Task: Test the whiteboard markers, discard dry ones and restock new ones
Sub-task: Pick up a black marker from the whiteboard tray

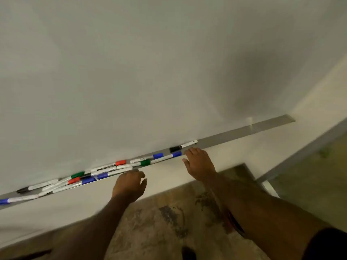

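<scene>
**Reader:** What is shown on the left?

**Describer:** A pale whiteboard [131,72] is seen from above and fills the upper part of the view. A narrow metal tray [244,131] is fixed along its bottom edge and slants upward to the right. At the tray's far left end a blue-capped marker [11,200] is laid, cut off by the frame. Beside it a black-capped marker [28,188] is laid. Next comes a loose heap of markers [62,184] with white barrels and red, green and blue caps, crossed over one another.

**Reader:** And in the middle?

**Describer:** The left hand [129,184] is held at the tray's front lip, just beside the heap. Its fingers are loosely bent and the thumb is kept apart. Nothing is seen held in it. Behind and to its right, a red-capped marker [112,165] and a green-capped marker [142,163] are laid in the tray.

**Reader:** What is found to the right?

**Describer:** The right hand [199,164] is spread, with the fingers straight and the fingertips at the tray's lip. It is just beside the last blue cap [176,154], and nothing is gripped. Just behind the fingertips a second black marker [183,146] is laid against the board. The two hands are kept apart. Below them a cream wall [56,209] and a mottled brown floor [159,222] are seen.
</scene>
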